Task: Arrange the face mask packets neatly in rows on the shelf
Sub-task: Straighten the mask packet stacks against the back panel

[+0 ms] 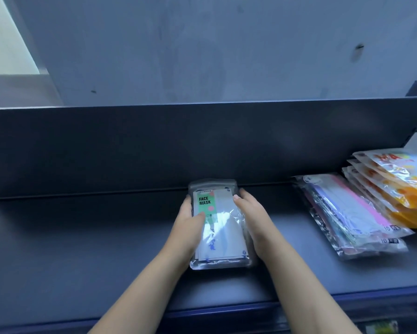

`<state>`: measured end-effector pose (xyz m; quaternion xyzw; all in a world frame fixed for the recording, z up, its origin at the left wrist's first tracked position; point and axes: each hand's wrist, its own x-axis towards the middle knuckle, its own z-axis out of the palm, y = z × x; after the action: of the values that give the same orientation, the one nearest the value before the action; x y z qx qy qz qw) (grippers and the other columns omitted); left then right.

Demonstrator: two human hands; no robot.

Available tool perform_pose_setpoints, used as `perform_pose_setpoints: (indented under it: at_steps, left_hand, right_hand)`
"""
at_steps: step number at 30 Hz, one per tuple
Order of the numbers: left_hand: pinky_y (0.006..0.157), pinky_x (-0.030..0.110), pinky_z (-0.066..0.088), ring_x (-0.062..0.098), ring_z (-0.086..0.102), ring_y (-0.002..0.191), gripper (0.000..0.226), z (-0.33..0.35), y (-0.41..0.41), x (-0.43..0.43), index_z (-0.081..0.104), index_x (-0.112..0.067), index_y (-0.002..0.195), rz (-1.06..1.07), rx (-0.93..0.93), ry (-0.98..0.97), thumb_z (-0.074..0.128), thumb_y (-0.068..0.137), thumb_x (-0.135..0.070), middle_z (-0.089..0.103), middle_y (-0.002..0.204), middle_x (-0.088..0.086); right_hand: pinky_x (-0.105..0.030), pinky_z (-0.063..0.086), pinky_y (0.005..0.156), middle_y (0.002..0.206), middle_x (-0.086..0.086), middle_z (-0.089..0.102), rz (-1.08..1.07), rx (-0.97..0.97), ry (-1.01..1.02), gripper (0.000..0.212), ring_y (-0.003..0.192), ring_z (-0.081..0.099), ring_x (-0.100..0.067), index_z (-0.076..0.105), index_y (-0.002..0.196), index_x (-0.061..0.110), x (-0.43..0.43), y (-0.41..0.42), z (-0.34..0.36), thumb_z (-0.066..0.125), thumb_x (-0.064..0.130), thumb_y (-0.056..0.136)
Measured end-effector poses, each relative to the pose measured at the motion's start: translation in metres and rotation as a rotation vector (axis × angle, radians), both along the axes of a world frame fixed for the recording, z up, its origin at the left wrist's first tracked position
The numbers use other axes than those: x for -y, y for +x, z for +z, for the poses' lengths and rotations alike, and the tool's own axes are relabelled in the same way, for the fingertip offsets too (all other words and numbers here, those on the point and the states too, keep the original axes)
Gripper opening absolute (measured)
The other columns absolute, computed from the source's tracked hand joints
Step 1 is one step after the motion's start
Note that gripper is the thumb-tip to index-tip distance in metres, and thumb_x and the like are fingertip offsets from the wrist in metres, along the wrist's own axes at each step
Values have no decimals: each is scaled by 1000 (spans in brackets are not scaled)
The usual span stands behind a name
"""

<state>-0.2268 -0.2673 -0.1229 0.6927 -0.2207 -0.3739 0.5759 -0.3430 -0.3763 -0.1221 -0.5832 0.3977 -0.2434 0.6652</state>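
Note:
A clear face mask packet (223, 237) with a green "FACE MASK" label lies on the dark shelf (82, 249), its far end against the shelf's back panel. My left hand (190, 225) grips its left edge, thumb on top. My right hand (253, 218) presses its right edge. Several packets seem stacked under the top one. To the right lies a stack of pink and white mask packets (352, 218). Beyond it at the far right, a pile of orange and yellow packets (398, 186) fans out.
The back panel (154, 145) rises behind the shelf, with a grey wall above it. A blue front lip (251, 309) edges the shelf near me. Bare shelf surface stretches to the left of my hands.

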Motion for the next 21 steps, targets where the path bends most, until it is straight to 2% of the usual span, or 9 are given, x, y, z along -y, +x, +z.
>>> perform_pose_setpoints:
  at_steps: [2, 6, 8, 10, 13, 15, 17, 19, 21]
  left_hand:
    - [100, 50, 60, 20, 76, 110, 51, -2, 3, 2, 61, -39, 133, 0, 13, 3, 47, 100, -3, 77, 120, -8]
    - [102, 44, 59, 14, 74, 112, 50, -1, 4, 1, 54, -33, 143, 16, 25, 4, 51, 102, -5, 73, 126, -10]
    - [98, 42, 61, 14, 75, 110, 46, -2, 5, 1, 53, -31, 142, 32, 14, -4, 51, 103, -6, 73, 126, -9]
    - [99, 45, 60, 15, 75, 109, 44, -2, 4, 2, 56, -33, 140, 13, 24, -4, 50, 103, -8, 74, 125, -8]
    - [97, 40, 61, 12, 75, 108, 43, -2, 4, 5, 60, -48, 119, 13, 55, -9, 51, 105, -8, 75, 120, -12]
    - [91, 32, 61, 7, 75, 104, 44, -3, 4, 5, 58, -51, 110, 13, 63, -20, 52, 106, -7, 74, 117, -15]
    - [87, 28, 60, 4, 75, 101, 44, -3, 5, 5, 57, -51, 109, 15, 71, -29, 54, 106, -8, 74, 115, -17]
    - [85, 27, 60, 4, 75, 101, 42, -3, 6, 5, 57, -49, 112, 16, 79, -39, 55, 105, -8, 73, 114, -18]
    - [88, 29, 60, 5, 75, 102, 40, -2, 7, 7, 59, -44, 121, 24, 85, -53, 57, 105, -8, 74, 116, -15]
  right_hand:
    - [0, 39, 70, 152, 19, 46, 21, 3, 19, 58, 111, 49, 9, 28, 164, 21, 1, 0, 2, 49, 22, 110]
    - [-20, 34, 103, 168, 10, 32, -5, -3, -16, 67, 142, 40, -6, 23, 166, 22, 6, -1, -3, 53, 27, 107]
    - [-25, 33, 107, 167, 11, 32, -21, -25, -24, 68, 148, 38, -9, 23, 166, 22, 7, -2, -5, 55, 29, 106]
    - [-19, 35, 103, 153, 21, 45, 11, -23, -34, 60, 133, 48, 3, 32, 163, 24, 7, -1, -6, 53, 27, 107]
    - [-4, 42, 75, 103, 36, 54, 33, -5, -21, 45, 84, 59, 21, 38, 149, 38, 3, 2, 2, 51, 23, 109]
    - [-9, 40, 84, 111, 34, 54, 35, -10, -45, 59, 92, 56, 14, 29, 162, 29, 4, 4, 1, 52, 25, 108]
    - [-9, 40, 83, 117, 37, 54, 32, -25, -58, 64, 96, 55, 15, 26, 164, 27, 4, 4, -3, 55, 24, 107]
    - [-6, 42, 77, 107, 40, 55, 35, -35, -61, 60, 92, 59, 19, 34, 162, 28, 6, 4, -7, 55, 23, 106]
    - [-12, 42, 83, 113, 36, 53, 49, -57, -59, 63, 99, 58, 12, 29, 163, 27, 8, 5, -5, 55, 23, 106]
